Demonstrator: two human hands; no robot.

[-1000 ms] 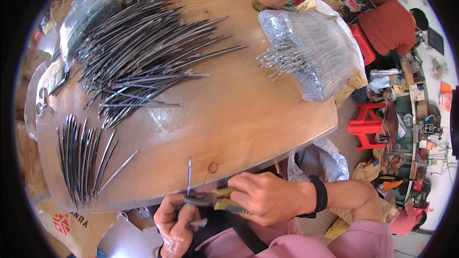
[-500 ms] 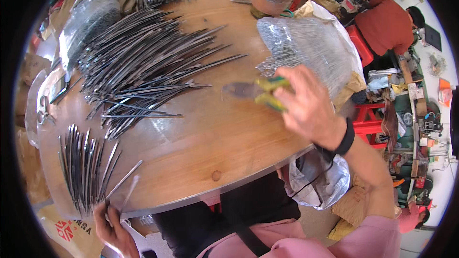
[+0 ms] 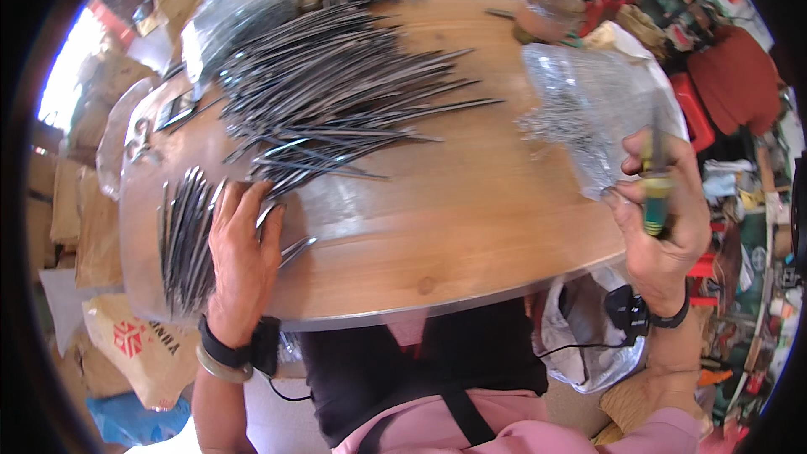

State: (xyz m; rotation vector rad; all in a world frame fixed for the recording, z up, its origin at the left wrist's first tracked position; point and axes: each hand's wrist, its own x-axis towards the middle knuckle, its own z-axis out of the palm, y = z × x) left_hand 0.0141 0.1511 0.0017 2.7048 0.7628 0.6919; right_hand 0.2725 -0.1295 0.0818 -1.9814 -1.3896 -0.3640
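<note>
My left hand (image 3: 244,256) is over the table's left side, between a small bundle of thin dark metal strips (image 3: 187,248) and the large pile of similar strips (image 3: 311,76). Its thumb and fingers close about a strip end at the pile's near edge; part of the grip is hidden. Beside that hand a loose strip (image 3: 298,249) juts out to the right. My right hand (image 3: 664,235) is raised at the table's right side, closed round pliers (image 3: 657,189) with green and yellow handles, the jaws pointing up and slightly blurred.
A clear plastic bag of thin wires (image 3: 580,109) lies at the right of the wooden table (image 3: 437,219). A brown tape roll (image 3: 551,10) stands at the back. Scissors (image 3: 143,141) lie at the left edge. Below the right edge hangs a silvery bag (image 3: 580,345).
My left hand has moved up from the table's near edge to the pile. My right hand has drawn right with the pliers, their jaws turned from left to upward. The whole view has shifted.
</note>
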